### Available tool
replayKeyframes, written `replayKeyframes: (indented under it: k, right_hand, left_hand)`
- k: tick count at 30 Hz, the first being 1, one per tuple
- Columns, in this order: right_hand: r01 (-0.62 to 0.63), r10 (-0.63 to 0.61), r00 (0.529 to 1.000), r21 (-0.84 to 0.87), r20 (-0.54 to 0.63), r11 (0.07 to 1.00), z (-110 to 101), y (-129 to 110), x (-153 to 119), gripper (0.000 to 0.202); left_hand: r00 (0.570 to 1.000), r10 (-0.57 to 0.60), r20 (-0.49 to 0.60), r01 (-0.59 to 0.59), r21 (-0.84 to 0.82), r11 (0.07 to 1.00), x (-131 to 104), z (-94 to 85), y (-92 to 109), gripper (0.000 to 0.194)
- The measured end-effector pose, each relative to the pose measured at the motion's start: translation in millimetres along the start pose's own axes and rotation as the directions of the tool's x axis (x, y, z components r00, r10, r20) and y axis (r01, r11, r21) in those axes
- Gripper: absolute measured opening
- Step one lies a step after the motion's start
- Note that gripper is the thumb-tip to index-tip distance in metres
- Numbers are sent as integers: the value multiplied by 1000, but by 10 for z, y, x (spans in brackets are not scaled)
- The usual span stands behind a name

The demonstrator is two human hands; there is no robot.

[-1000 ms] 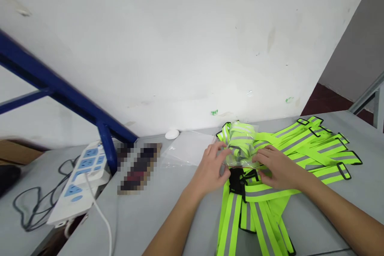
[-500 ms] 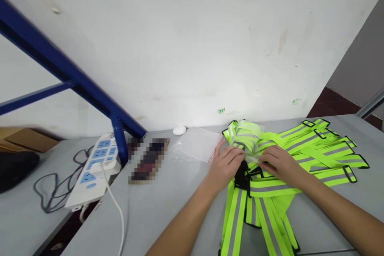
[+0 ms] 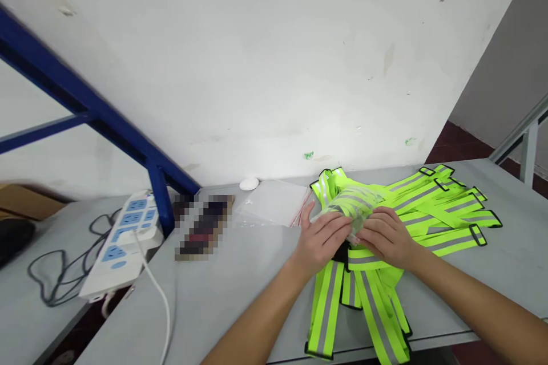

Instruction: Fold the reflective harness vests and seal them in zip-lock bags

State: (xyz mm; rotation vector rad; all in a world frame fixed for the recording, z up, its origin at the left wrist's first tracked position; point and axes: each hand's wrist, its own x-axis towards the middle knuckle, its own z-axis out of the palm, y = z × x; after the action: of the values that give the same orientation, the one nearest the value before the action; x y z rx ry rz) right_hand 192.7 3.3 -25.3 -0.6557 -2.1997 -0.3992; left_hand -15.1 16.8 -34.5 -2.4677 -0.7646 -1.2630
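Observation:
A clear plastic bag [image 3: 357, 198] with a folded neon-yellow reflective strap inside lies over a heap of similar straps. My left hand [image 3: 323, 238] is closed on the bag's near edge, fingers curled and thumb raised. Close beside it, my right hand [image 3: 384, 238] pinches the same edge from the right. Loose reflective straps [image 3: 432, 208] with grey stripes and black buckles fan out to the right, and more straps [image 3: 374, 302] hang toward the table's front edge. Part of a black buckle or clip [image 3: 341, 255] shows below my left hand.
Flat clear bags [image 3: 274, 203] with red seal lines lie left of the straps, beside a white oval object [image 3: 249, 183]. A pixelated item [image 3: 205, 228] rests farther left. A power strip [image 3: 124, 245] with cables stands near a blue metal frame [image 3: 160, 194]. A white wall rises behind the table.
My hands have drawn closer together on the bag's edge, and the bag has tilted and flattened toward me. The whole view has shifted slightly.

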Motion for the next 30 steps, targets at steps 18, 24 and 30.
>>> replayKeyframes:
  k: [18, 24, 30]
  right_hand:
    - [-237, 336, 870, 293, -361, 926, -224, 103, 126, 14]
    - [-236, 394, 846, 411, -359, 881, -140, 88, 99, 15]
    - [-254, 432, 841, 467, -325, 847, -101, 87, 81, 15]
  left_hand:
    - [934, -338, -118, 308, -214, 927, 122, -112, -104, 18]
    - [813, -582, -1, 526, -428, 735, 141, -55, 119, 37]
    - [722, -669, 176, 633, -559, 535, 251, -8, 111, 48]
